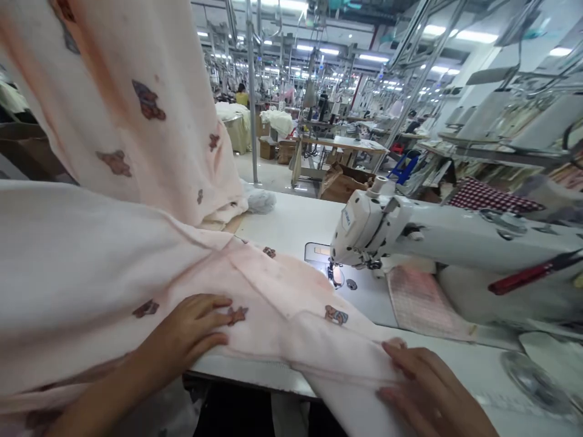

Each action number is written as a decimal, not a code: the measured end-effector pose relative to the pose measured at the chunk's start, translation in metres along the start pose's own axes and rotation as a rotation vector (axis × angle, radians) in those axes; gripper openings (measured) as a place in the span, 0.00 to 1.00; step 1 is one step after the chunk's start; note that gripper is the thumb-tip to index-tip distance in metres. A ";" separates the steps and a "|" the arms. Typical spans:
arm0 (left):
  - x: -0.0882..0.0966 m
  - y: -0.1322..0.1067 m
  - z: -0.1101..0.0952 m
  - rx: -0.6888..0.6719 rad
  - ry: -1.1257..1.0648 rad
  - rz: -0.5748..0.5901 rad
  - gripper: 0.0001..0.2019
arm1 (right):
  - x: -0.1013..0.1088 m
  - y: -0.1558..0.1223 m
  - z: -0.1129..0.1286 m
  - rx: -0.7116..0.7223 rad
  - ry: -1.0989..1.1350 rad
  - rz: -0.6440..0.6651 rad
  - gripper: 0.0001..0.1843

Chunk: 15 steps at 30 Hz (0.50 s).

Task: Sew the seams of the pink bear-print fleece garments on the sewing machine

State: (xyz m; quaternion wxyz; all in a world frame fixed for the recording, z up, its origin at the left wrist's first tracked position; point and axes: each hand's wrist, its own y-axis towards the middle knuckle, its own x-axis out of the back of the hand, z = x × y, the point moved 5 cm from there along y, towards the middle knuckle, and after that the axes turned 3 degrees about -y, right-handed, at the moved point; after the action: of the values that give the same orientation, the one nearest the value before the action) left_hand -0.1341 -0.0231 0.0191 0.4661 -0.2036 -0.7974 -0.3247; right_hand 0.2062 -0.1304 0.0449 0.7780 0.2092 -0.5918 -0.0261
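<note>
A pale pink fleece fabric (pixel 268 291) printed with small brown bears spreads over the front of the sewing table, beside the needle area. My left hand (pixel 195 325) lies on it palm down, fingers stretched out and thumb apart. At the fabric's right end rests my right hand (pixel 423 382), slightly blurred, with thumb and fingers apart on the cloth's edge. The white sewing machine (pixel 364 227) stands just beyond, its lamp lighting the presser foot (pixel 336 273). The fabric's edge reaches close to that foot; whether it goes under cannot be made out.
More bear-print fabric (pixel 150 121) hangs high at left. Red-handled snips (pixel 523 279) sit on the machine arm, with a pink checked cloth (pixel 423 297) below. A brown carton (pixel 346 182) stands behind the table (pixel 291 218). Other workstations and people are farther back.
</note>
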 end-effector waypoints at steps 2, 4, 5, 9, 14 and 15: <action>0.000 -0.003 0.007 0.036 -0.080 -0.023 0.11 | 0.001 0.002 -0.015 -0.094 0.051 -0.006 0.19; 0.005 0.001 0.011 0.139 -0.168 -0.048 0.11 | 0.002 0.006 -0.031 -0.152 0.069 -0.001 0.18; 0.010 0.004 0.012 0.204 -0.207 -0.070 0.11 | 0.001 0.009 -0.038 -0.170 0.061 0.023 0.17; 0.037 0.024 0.004 0.378 -0.219 -0.191 0.13 | -0.008 0.019 -0.058 -0.222 0.064 0.132 0.06; 0.074 0.081 -0.019 0.341 -0.045 -0.405 0.10 | 0.001 0.020 -0.053 -0.280 0.041 -0.101 0.08; 0.078 0.098 -0.024 0.300 -0.010 -0.424 0.11 | 0.003 0.019 -0.046 -0.254 0.037 -0.163 0.09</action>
State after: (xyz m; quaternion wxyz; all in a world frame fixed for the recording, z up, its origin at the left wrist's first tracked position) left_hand -0.0957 0.0306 0.1276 0.4087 0.0379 -0.8637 -0.2924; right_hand 0.2466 -0.1007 0.0448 0.8043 0.1566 -0.5504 -0.1600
